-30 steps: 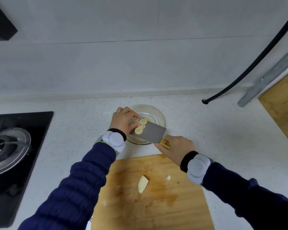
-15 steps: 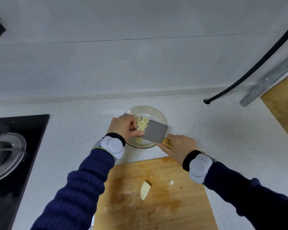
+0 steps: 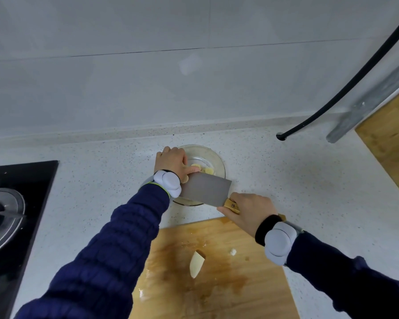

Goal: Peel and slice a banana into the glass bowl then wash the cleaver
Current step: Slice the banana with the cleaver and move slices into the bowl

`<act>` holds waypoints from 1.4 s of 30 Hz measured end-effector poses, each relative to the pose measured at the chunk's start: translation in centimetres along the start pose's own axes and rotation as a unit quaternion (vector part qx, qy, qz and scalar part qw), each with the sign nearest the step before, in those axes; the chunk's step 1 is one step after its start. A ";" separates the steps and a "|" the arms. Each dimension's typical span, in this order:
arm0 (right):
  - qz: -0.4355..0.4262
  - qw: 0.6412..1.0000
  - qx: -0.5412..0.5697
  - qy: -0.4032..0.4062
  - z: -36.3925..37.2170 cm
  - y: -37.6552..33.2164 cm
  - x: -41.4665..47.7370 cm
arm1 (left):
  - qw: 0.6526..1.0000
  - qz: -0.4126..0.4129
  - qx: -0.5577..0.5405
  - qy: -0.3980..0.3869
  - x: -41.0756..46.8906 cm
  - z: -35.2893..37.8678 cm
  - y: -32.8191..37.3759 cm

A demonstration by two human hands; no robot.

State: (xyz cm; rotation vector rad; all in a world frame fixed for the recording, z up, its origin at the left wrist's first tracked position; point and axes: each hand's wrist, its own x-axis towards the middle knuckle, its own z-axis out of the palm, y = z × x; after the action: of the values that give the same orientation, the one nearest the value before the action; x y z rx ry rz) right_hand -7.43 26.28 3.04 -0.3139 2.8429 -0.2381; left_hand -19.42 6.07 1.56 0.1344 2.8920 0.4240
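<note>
Cleaver (image 3: pixel 205 191) over bowl (image 3: pixel 218 161) behind board (image 3: pixel 217 291)

Gas stove (image 3: pixel 5 215) at left; black hose (image 3: pixel 355 81) at right.

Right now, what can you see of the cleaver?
The cleaver has a broad rectangular blade, dull grey like metal, and a pale wooden handle. The right hand grips the handle, holding the blade over the near part of the glass bowl, flat face toward the camera. A finger of the left hand touches its far edge, beside a banana slice.
</note>
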 end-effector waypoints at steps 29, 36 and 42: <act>0.016 1.000 -0.006 -0.010 0.3 1.3 -3.4 | 0.997 -0.024 -0.001 0.073 -2.0 -0.5 -1.3; 0.076 0.991 0.102 -0.032 -0.1 0.2 -5.0 | 0.965 0.001 -0.140 0.223 -7.4 -0.5 -1.2; 0.112 0.957 0.263 -0.053 -0.3 -0.8 -6.4 | 0.941 0.029 -0.148 0.303 -12.7 1.5 -1.1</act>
State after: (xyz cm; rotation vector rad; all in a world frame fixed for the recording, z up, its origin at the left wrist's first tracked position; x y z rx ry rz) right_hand -1.35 27.05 5.02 0.1025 2.5513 -0.8753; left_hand -6.77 3.91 2.35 0.0422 3.3648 1.0711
